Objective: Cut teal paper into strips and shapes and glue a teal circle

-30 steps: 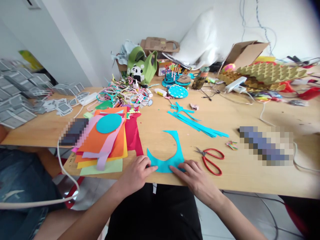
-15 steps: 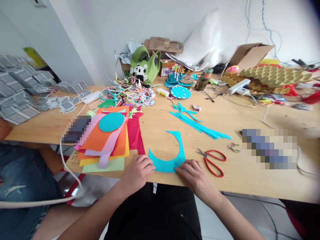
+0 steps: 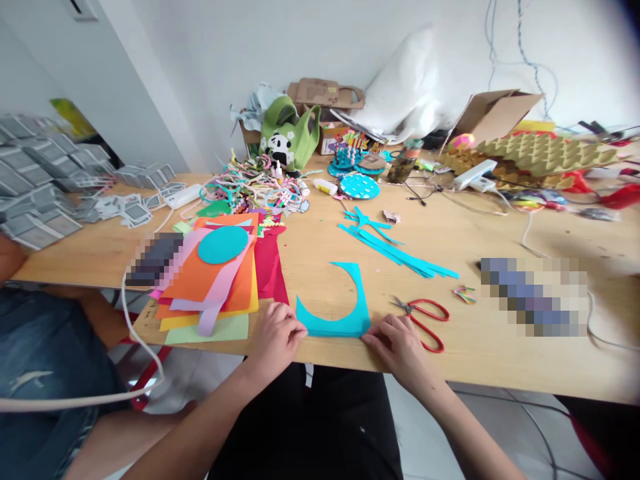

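Note:
A bright blue felt-like sheet [image 3: 334,325] with a large round cut-out lies near the table's front edge. Its lower edge is doubled over into a narrow fold. At the fold's left end, my left hand [image 3: 279,331] pinches the sheet between thumb and fingers. My right hand [image 3: 399,341] grips the opposite corner in the same way. Red-handled scissors [image 3: 425,319] rest just beyond my right hand, their blades slightly apart. Several cut blue strips [image 3: 400,252] are spread farther back. A blue disc [image 3: 223,245] tops the stack of coloured sheets [image 3: 193,287] on the left.
Behind the stack sits a tangled heap of craft pieces [image 3: 255,190] beside a green panda bag [image 3: 295,137]. A white-dotted blue disc [image 3: 359,187] and a glue stick [image 3: 325,187] are farther back. A white cable [image 3: 155,383] hangs over the left edge, near a seated person's leg.
The sheet's lower edge has gone from flat to folded up, and its near border is now slightly farther from me. Both my hands have shifted slightly and now pinch the fold's ends.

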{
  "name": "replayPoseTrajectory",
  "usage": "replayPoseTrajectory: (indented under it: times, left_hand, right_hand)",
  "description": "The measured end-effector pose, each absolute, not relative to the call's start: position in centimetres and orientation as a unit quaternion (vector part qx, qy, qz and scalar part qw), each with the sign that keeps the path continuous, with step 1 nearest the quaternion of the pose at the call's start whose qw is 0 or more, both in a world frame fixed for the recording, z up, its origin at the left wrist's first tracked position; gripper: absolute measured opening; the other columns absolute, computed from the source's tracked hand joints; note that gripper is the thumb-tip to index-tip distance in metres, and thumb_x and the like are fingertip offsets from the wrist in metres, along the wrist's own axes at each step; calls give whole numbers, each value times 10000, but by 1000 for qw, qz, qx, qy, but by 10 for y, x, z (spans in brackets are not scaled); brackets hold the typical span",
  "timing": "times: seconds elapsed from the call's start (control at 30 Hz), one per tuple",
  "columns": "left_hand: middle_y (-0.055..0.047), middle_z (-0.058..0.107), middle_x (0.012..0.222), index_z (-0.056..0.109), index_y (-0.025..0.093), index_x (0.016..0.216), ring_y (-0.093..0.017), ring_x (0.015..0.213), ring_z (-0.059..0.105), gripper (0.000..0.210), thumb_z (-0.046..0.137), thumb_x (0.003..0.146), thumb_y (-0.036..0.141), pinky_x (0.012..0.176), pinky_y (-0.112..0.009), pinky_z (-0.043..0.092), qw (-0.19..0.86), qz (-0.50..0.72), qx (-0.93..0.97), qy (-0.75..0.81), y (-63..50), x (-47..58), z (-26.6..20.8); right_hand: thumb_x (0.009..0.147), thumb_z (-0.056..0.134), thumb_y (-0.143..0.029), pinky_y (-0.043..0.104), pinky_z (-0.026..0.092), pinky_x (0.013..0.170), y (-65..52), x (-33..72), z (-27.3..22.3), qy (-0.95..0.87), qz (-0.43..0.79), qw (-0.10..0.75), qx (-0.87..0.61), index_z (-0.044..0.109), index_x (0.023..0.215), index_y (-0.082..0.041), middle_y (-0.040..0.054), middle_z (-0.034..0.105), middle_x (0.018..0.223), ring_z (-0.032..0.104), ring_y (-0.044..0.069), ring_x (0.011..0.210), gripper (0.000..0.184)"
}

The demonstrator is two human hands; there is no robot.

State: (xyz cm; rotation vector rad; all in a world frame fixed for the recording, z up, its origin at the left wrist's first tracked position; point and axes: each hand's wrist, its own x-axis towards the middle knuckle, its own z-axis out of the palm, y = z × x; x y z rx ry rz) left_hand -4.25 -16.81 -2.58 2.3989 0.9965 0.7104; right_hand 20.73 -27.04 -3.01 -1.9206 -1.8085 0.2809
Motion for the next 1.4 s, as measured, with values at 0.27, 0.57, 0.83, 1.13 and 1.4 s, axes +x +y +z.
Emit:
replayPoseTrajectory:
  times: [0.27, 0.57, 0.83, 1.13, 1.4]
  left_hand:
    - [-33, 559, 804, 638, 192, 637, -203, 865, 480, 158, 668, 790, 214, 790, -393, 447, 229, 244, 847, 414, -162, -43, -31]
    - [-43, 562, 791, 601, 181, 608, -212, 864, 479, 215, 628, 817, 225, 807, -401, 446, 206, 228, 848, 432, -161, -39, -29]
    - [-35, 551, 754, 589, 184, 592, -205, 845, 488, 228, 648, 802, 250, 781, -387, 456, 201, 242, 840, 442, -159, -38, -32]
    - [-19, 552, 726, 558, 182, 564, -195, 816, 493, 258, 686, 776, 252, 737, -366, 447, 202, 244, 826, 467, -156, -38, -33]
    - [-30, 537, 772, 542, 186, 581, -209, 841, 485, 250, 663, 792, 238, 773, -394, 448, 174, 231, 845, 449, -157, -40, -36]
  right_hand:
    - [888, 510, -406, 365, 424, 708, -268, 213, -34, -618, 122, 213, -747, 633, 680, -213, 52, 575, 721, 514, 221, 741, 310]
    - [892, 496, -410, 369, 381, 708, -268, 207, -43, -594, 72, 226, -769, 588, 663, -205, 50, 566, 720, 493, 216, 715, 320]
    - [919, 449, -434, 368, 372, 662, -268, 197, -49, -589, -3, 209, -781, 604, 670, -206, 73, 566, 746, 475, 230, 708, 371]
    - [894, 459, -505, 386, 386, 661, -265, 201, -53, -583, -10, 216, -784, 586, 608, -211, 72, 559, 699, 462, 229, 686, 430]
    - [856, 451, -587, 391, 385, 672, -260, 205, -52, -551, 44, 217, -805, 589, 573, -214, 74, 583, 678, 490, 244, 694, 489]
